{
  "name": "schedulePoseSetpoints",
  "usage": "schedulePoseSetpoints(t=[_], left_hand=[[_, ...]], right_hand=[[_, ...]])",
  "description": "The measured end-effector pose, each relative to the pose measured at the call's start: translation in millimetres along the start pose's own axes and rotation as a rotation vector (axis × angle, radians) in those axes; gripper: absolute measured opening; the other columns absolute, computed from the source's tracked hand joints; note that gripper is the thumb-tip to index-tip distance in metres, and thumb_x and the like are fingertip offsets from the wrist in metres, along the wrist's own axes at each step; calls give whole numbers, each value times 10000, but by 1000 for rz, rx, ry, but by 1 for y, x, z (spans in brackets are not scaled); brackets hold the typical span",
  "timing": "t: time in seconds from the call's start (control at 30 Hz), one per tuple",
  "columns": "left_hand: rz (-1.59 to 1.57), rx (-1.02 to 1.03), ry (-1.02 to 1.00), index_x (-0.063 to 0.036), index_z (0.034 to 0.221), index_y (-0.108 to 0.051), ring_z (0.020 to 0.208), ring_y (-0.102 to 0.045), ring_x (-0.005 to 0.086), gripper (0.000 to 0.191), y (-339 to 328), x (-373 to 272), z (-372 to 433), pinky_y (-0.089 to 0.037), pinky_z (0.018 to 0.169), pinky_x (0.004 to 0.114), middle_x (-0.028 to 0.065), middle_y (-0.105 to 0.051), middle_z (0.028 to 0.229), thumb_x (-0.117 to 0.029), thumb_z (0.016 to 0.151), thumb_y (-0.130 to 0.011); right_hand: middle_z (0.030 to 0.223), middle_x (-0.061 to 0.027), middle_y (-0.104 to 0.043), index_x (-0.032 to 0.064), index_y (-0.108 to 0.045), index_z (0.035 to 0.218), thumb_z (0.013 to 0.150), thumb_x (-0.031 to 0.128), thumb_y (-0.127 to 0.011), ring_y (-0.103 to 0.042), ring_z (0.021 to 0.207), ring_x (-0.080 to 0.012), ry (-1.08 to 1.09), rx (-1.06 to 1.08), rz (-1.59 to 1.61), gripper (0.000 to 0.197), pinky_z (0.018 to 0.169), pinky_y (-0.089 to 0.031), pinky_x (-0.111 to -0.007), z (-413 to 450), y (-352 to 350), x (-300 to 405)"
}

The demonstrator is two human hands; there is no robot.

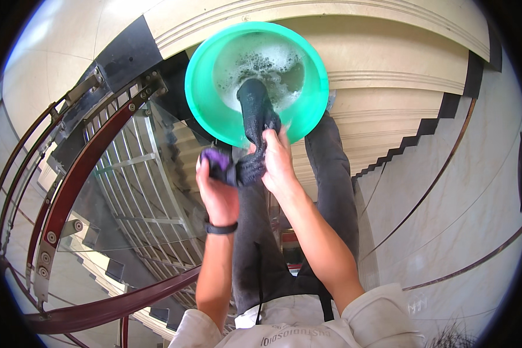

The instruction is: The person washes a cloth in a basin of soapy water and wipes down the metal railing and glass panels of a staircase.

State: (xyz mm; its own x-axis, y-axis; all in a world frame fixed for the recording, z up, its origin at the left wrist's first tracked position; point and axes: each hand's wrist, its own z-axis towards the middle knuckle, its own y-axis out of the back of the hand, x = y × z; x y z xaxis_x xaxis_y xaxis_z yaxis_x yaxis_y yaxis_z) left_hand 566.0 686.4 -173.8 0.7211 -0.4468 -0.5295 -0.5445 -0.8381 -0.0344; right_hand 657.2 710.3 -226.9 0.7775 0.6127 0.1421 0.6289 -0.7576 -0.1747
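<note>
A wet dark sock (254, 106) stretches between both hands, its far end hanging over the soapy water (282, 65) of a green plastic basin (192, 87). My left hand (219, 195), with a black band at the wrist, grips the sock's near end, where a purple patch shows. My right hand (278, 161) is closed around the middle of the sock at the basin's near rim. Foam and bubbles float on the water. Some fingers of both hands are hidden behind the fabric or blurred.
The basin rests at stair steps (387, 52) that run down to the right. A stair railing with a dark red handrail (82, 174), metal bars and a glass panel (169, 174) stands at the left. My legs, in dark trousers, are below the basin. A marble-look wall (443, 191) rises at the right.
</note>
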Motion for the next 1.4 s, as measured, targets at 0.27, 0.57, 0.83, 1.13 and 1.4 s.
schedulePoseSetpoints(t=[0.27,0.57,0.83,1.13,1.4], left_hand=[[643,447,531,-16,1031,-600,759,-590,130,353,-40,-4,98,-471,701,261,42,-635,897,-332,874,-591],[1722,659,-237,46,650,-616,630,-583,266,388,-59,-18,110,-467,614,323,166,-604,634,-324,767,-604],[1507,1353,-1139,1,708,-619,857,-531,299,199,-65,-11,98,-474,776,373,103,-552,853,-174,688,-712],[403,224,-214,21,911,-610,805,-562,141,195,-42,35,93,-461,702,284,29,-559,855,-161,845,-631],[659,168,-291,-32,770,-549,630,-516,104,201,-48,37,111,-438,575,284,28,-569,707,-172,789,-692]], right_hand=[[913,-104,-568,-31,-497,1055,828,95,-540,-536,847,-178,321,272,-547,263,780,-441,-311,0,31,-22],[1208,-185,-504,41,-375,1278,875,495,-512,-513,1078,-314,29,26,-645,623,871,-452,-496,26,20,44],[1038,-122,-576,77,-501,1147,795,458,-661,-591,882,-203,-484,349,-405,544,752,-512,-372,91,-19,59],[686,-49,-551,42,-498,808,771,149,-629,-480,564,-109,390,85,-286,173,499,-413,-305,83,-17,7],[675,-89,-550,30,-506,800,816,179,-619,-547,620,-215,603,138,-817,187,571,-470,-373,79,15,13]])
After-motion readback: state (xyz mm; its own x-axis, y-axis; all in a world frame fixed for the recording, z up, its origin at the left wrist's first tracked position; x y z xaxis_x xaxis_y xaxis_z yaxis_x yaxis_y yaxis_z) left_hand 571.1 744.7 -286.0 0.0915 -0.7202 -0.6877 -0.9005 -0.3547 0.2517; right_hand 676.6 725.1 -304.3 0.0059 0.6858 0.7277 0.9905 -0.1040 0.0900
